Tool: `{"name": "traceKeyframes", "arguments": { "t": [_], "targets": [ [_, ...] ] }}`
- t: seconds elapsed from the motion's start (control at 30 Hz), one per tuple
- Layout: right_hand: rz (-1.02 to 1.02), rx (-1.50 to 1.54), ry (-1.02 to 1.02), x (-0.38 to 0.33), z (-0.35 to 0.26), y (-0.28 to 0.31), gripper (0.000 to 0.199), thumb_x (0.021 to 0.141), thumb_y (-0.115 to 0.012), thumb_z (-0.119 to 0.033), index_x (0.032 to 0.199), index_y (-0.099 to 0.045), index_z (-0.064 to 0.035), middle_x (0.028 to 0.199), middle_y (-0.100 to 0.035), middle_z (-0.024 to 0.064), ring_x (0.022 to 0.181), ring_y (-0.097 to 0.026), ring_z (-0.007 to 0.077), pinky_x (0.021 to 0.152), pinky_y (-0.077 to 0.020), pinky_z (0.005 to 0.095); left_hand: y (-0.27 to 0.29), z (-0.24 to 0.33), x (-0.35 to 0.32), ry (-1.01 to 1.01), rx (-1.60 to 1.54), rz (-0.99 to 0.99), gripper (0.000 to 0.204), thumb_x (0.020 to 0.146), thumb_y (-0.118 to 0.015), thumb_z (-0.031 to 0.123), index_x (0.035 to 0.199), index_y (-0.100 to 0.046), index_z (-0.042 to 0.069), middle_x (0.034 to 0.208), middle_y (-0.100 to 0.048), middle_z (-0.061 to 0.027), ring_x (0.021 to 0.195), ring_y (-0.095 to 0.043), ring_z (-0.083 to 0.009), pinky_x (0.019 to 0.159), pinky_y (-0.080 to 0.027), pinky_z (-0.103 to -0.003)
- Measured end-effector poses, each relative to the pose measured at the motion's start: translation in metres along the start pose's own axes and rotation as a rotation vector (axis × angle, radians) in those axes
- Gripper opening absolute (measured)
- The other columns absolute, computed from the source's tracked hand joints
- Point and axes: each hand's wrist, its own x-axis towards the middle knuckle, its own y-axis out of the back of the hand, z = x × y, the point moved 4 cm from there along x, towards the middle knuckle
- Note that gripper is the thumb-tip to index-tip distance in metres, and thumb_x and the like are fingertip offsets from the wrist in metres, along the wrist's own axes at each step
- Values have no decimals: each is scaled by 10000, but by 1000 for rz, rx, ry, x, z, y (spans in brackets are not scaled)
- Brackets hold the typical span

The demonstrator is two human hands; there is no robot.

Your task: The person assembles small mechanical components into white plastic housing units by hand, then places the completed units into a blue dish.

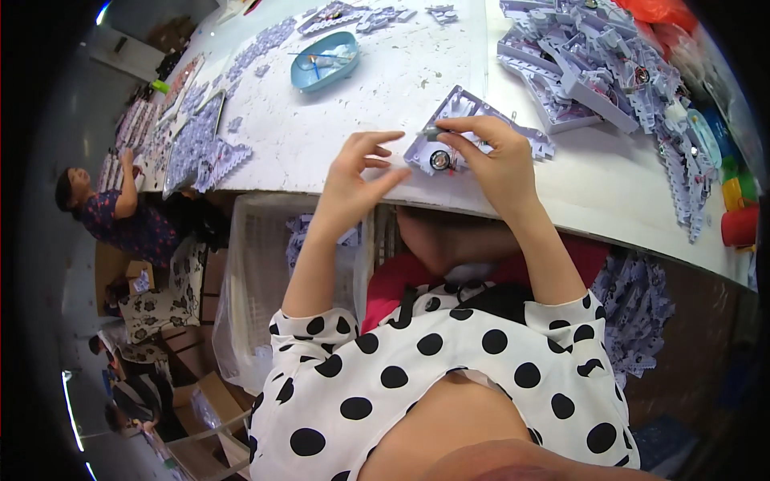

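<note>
Thumb and forefinger of the right hand [505, 156] are pinched around a small grey part [433, 134], right over the left side of an angular, walled, pale lavender plastic housing [465, 104]. Whether that part touches the housing, nobody can tell from this angle. Over on the other side, the left hand [357, 172] is open and holding nothing, fingers spread and thumb pointing at the housing's near left corner, just beside it.

The housing itself lies near the front edge of a broad white table [385, 96], between the two hands, and there's a round, black-rimmed component [440, 160] in its near part, a bit of red wire [451, 170] next to it.

Moving out now: beyond the left hand sits an oval light-blue plastic dish [301, 78], with a thin blue stick and whitish contents inside. To the right, a big jumbled heap of lavender plastic housings [581, 72] rises, many with wires showing, a bright red plastic bag [662, 11] behind it. Far left, flat lavender plastic pieces [200, 144] crowd the table, and a co-worker in a dark patterned top [132, 228] sits beside them. Below the table edge, a white crate lined with clear plastic [253, 264] contains more lavender pieces.
</note>
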Motion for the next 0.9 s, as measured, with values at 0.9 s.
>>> {"name": "traceKeyframes", "arguments": {
  "t": [0.9],
  "targets": [
    [209, -406, 180, 0, 3, 20, 209, 740, -749, -46, 939, -698, -79, 890, -678, 48, 829, -643, 242, 708, -523, 346, -57, -80, 313, -254, 839, 32, 328, 875, -683, 329, 1117, -712, 110, 1362, -530, -200, 1243, -507, -358, 1045, -419, -434]
  ]
}}
